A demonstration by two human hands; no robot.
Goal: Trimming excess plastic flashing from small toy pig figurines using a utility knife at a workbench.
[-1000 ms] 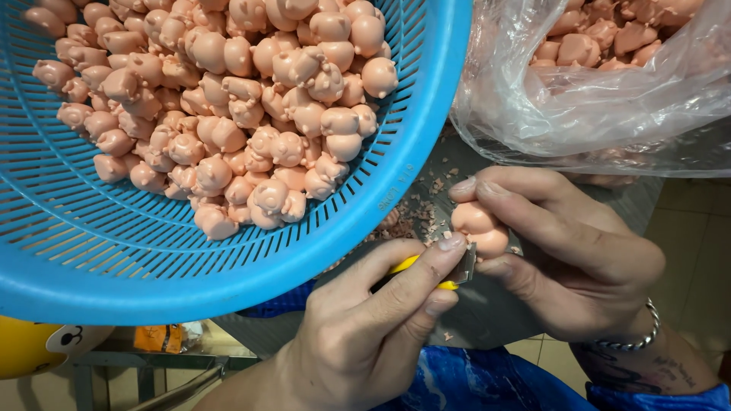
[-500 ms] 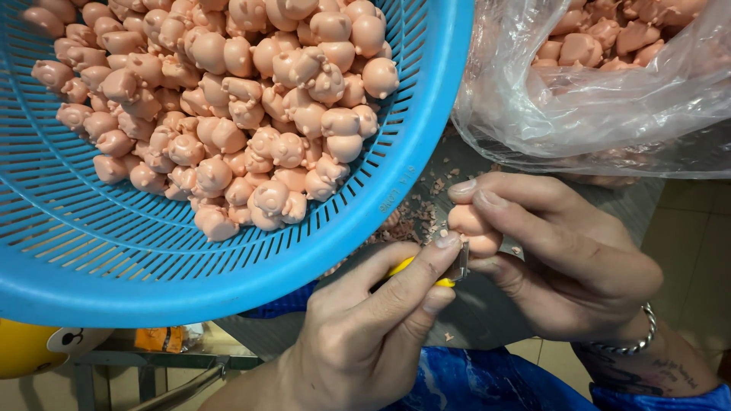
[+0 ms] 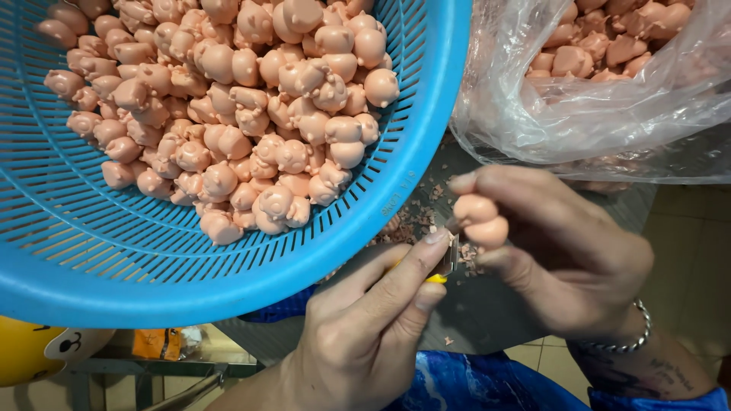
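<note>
My right hand pinches a small pink pig-shaped figure between thumb and fingers. My left hand grips a small knife with a yellow handle, its blade touching the figure's underside. Both hands work just below the rim of a big blue plastic colander that holds a heap of several more pink pig figures.
A clear plastic bag full of the same pink figures lies at the upper right. Pink trimmings are scattered on the grey surface under the hands. A yellow round toy sits at the lower left. Blue fabric covers my lap.
The right hand has turned the pig figure slightly against the blade; the left hand and knife stay almost in place.
</note>
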